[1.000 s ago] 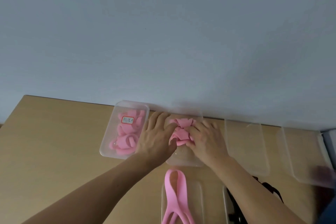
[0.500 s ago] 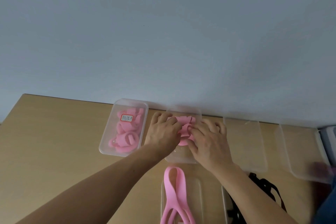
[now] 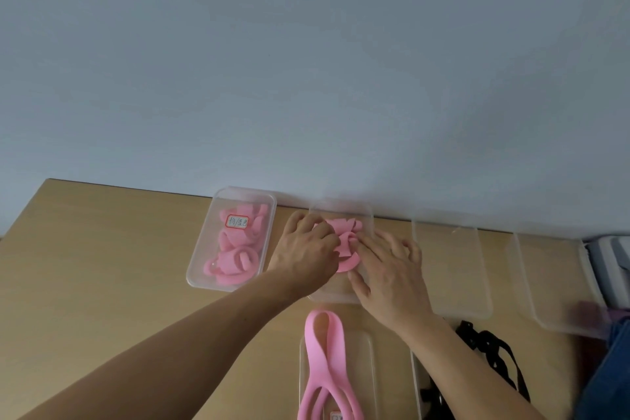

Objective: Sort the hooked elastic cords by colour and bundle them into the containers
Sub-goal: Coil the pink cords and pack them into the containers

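A folded pink cord bundle point(image 3: 344, 240) lies in the second clear container point(image 3: 341, 210) from the left, against the wall. My left hand point(image 3: 305, 254) holds the bundle from the left with curled fingers. My right hand point(image 3: 388, 269) lies flat over the container's right side, its fingertips pressing on the bundle. The leftmost clear container point(image 3: 201, 269) holds several coiled pink cords and a white label point(image 3: 237, 222). A long loose pink cord point(image 3: 325, 365) lies looped over a near container point(image 3: 370, 368). Black cords point(image 3: 491, 355) lie to its right.
Two more clear containers point(image 3: 453, 266) point(image 3: 549, 283) stand in the row along the wall to the right. A grey box point(image 3: 610, 262) sits at the far right edge. Bare wooden tabletop point(image 3: 95, 266) stretches to the left.
Both hands stay on the pink bundle; my left fingers have curled in on it and my right hand has spread flatter, pushing the bundle lower into the container.
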Available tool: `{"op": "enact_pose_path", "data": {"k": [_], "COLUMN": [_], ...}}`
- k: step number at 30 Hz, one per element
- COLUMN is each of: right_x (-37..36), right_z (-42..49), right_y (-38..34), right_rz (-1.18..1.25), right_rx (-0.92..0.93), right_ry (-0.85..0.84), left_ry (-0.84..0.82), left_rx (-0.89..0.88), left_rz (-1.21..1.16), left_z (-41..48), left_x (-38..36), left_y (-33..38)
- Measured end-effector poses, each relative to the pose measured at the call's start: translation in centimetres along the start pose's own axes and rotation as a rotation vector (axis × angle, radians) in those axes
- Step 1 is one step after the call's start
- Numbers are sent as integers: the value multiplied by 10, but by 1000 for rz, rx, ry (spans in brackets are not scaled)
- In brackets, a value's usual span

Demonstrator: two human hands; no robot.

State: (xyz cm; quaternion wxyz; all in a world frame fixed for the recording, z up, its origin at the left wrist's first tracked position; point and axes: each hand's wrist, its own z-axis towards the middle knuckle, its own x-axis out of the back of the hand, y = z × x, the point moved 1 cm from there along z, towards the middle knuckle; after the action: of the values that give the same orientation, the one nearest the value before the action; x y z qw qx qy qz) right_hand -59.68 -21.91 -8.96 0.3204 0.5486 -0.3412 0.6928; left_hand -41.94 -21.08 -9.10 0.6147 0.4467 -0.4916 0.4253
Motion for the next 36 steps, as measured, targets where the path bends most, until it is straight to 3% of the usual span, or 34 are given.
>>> {"op": "enact_pose_path", "data": {"k": [8,19,26,31,36], "right_x": [25,55,45,30,21], "right_z": [-7,-82,-135,-152,-158], "right_y": [-12,-78,-97,-95,-96], "right_rz": [18,220,354,451,486], "right_rx": [-92,-218,-487,-608,-678], "right_ry": [-5,107,-248,-443,-505], "left_ry": [-7,-76,-255,-289,-386], "left_rx": [22,-29,-6,48,97], "left_rz": [-126,-596,-638,-632,-601], "left_z": [-15,-101,-130,-137,-148], "left_x": [18,42,33,39,39], "left_y": [-4,18,24,38,52]}}
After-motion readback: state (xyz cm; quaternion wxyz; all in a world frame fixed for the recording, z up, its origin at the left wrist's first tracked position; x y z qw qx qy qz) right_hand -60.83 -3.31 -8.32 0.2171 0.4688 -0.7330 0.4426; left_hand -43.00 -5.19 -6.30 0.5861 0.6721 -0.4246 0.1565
